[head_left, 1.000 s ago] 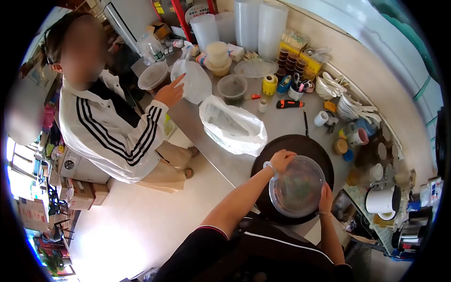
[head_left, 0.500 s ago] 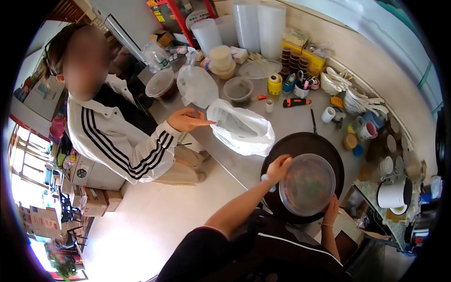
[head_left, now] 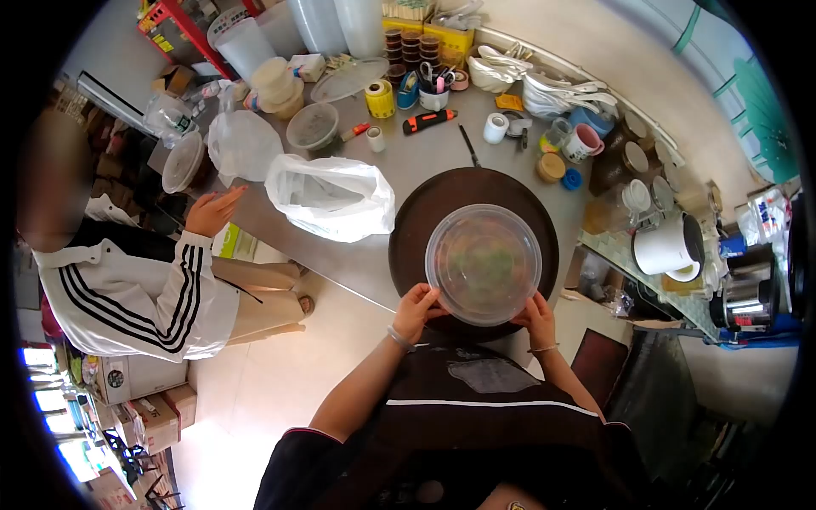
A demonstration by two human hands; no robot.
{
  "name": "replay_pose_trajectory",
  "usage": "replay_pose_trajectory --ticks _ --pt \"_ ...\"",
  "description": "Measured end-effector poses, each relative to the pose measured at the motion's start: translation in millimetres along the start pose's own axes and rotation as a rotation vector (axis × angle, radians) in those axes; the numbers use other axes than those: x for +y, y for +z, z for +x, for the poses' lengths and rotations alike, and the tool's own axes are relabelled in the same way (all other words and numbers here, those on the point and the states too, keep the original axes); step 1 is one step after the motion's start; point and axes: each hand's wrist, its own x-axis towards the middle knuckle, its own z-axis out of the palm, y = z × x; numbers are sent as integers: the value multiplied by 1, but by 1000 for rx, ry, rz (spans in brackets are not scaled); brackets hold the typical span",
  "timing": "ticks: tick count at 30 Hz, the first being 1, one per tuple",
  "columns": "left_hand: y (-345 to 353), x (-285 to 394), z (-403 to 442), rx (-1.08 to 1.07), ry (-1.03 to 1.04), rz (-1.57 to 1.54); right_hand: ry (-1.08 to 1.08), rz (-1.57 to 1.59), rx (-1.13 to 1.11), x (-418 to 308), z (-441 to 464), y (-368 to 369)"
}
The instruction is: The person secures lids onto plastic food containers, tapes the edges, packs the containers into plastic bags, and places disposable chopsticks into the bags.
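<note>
A round plastic food container [head_left: 483,265] with a translucent lid is held over a dark round tray [head_left: 414,212]. Blurred green and orange food shows through the lid. My left hand [head_left: 414,311] grips the container's near-left rim, fingers partly underneath. At its near-right rim, my right hand [head_left: 535,322] closes on the edge. Just left of the tray stands a white plastic bag [head_left: 331,208] with its mouth spread. Whether the container touches the tray is hidden beneath it.
A person in a striped white jacket [head_left: 140,297] stands at left, one hand [head_left: 214,211] by the table edge. Lidded bowls [head_left: 313,127], a box cutter [head_left: 430,121], a tape roll [head_left: 380,99] and white spoons [head_left: 565,93] line the back. Jars and a white kettle [head_left: 667,245] are at right.
My left hand has moved from the lid's far-left edge to the container's near-left rim. My view has turned rightward. The other person's hand has drawn back from the white bag.
</note>
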Motion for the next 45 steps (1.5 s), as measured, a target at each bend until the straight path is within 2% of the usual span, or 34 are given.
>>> replay_pose_trajectory --ticks 4,7,10,12,15,16,18,21,25,28,30,32,33,35,36,37,41,45 --pt "-6 -4 -4 -45 -11 56 -47 -5 -128 -7 -1 1" --pt "-9 -1 -3 -41 -45 56 114 -111 -179 -21 2 -10" --pt "-13 11 16 81 31 67 -373 -540 15 -15 41 -39" --pt "-10 24 38 227 123 174 -752 -772 86 -72 58 10" --pt "15 36 75 400 499 566 -968 -1047 -112 -111 105 80" --pt "19 35 78 422 548 632 -1020 -1101 -188 -109 120 96" --pt "22 39 83 470 653 769 -979 -1245 -262 -100 139 111" --pt "21 41 84 453 582 738 -971 -1374 -270 -96 148 120" --pt "24 45 82 455 648 824 -946 -1469 -258 -98 141 123" --pt "31 55 73 462 718 1039 -984 -1457 -281 -90 147 110" --pt "37 58 85 287 1021 1300 -1010 -1432 -260 -105 144 108" --pt "45 65 86 150 1055 1701 -987 -1384 -234 -125 112 101" --pt "61 69 79 96 912 1946 -965 -1348 -257 -124 105 92" --pt "66 68 78 8 758 1935 -891 -1418 -312 -110 100 65" --pt "65 71 79 -1 739 1908 -837 -1444 -325 -99 103 55" --pt "66 72 78 -18 718 1877 -912 -1436 -316 -96 102 54" --pt "67 70 76 -37 675 1842 -871 -1396 -282 -98 95 60" --pt "64 66 79 0 746 1883 -923 -1365 -289 -96 93 56"
